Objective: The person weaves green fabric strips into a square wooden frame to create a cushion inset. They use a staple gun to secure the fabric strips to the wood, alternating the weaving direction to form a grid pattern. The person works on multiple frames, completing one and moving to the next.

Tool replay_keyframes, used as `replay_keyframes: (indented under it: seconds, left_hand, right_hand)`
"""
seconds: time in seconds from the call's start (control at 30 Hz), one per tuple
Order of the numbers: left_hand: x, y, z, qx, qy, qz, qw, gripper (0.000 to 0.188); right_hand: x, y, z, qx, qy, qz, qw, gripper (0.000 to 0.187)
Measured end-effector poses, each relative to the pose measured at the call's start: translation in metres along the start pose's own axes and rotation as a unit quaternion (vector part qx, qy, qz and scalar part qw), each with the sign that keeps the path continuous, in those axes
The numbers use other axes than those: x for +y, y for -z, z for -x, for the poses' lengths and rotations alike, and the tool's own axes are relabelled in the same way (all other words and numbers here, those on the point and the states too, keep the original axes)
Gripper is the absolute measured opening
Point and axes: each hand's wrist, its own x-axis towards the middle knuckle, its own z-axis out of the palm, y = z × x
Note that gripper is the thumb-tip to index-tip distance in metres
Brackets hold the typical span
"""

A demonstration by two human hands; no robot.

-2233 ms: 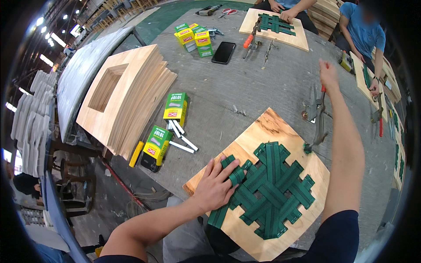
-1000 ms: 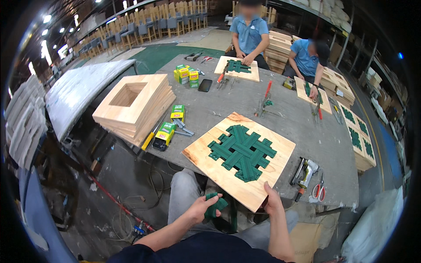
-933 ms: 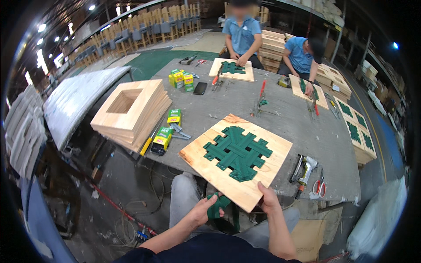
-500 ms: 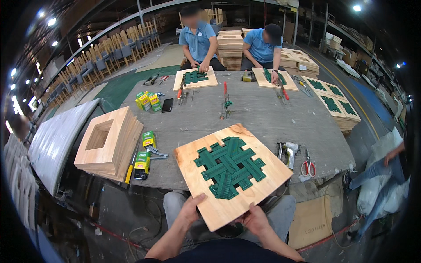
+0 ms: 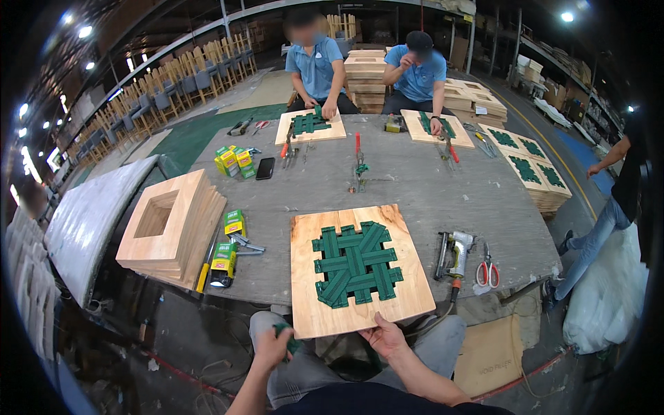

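Observation:
A square wooden panel (image 5: 412, 280) lies at the table's near edge, overhanging it toward me. Green webbing straps (image 5: 355, 259) are woven over its middle, with dark gaps between some of them. My right hand (image 5: 387, 339) grips the panel's near edge, thumb on top and fingers underneath. My left hand (image 5: 273, 347) is off the panel, over my left thigh, closed around a piece of green webbing (image 5: 289, 340). A nail gun (image 5: 456, 252) with a hose stands right of the panel, beside red-handled scissors (image 5: 487, 271).
A stack of wooden frames (image 5: 166, 221) stands left, next to yellow-green boxes (image 5: 223, 259) and loose staple strips (image 5: 247, 243). A phone (image 5: 265, 168) lies farther back. Across the table, two co-workers handle similar panels (image 5: 332, 131). Someone (image 5: 609, 214) is at the far right.
The panel has turned and come down onto the table edge. My left hand has let go of it and now holds green webbing. The right-hand co-worker has raised one hand to the head.

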Motion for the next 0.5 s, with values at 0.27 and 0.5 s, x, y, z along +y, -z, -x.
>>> replay_keyframes:
  seconds: [0.27,0.5]
  left_hand:
    - [-0.005,-0.072,0.035,-0.371,0.022,0.028,0.928,0.035]
    - [0.014,-0.113,-0.002,-0.053,-0.445,-0.237,0.862,0.033]
  right_hand:
    - [-0.002,0.016,-0.015,-0.009,0.007,-0.017,1.000,0.037]
    - [-0.004,0.008,0.008,0.072,-0.084,0.213,0.971,0.036]
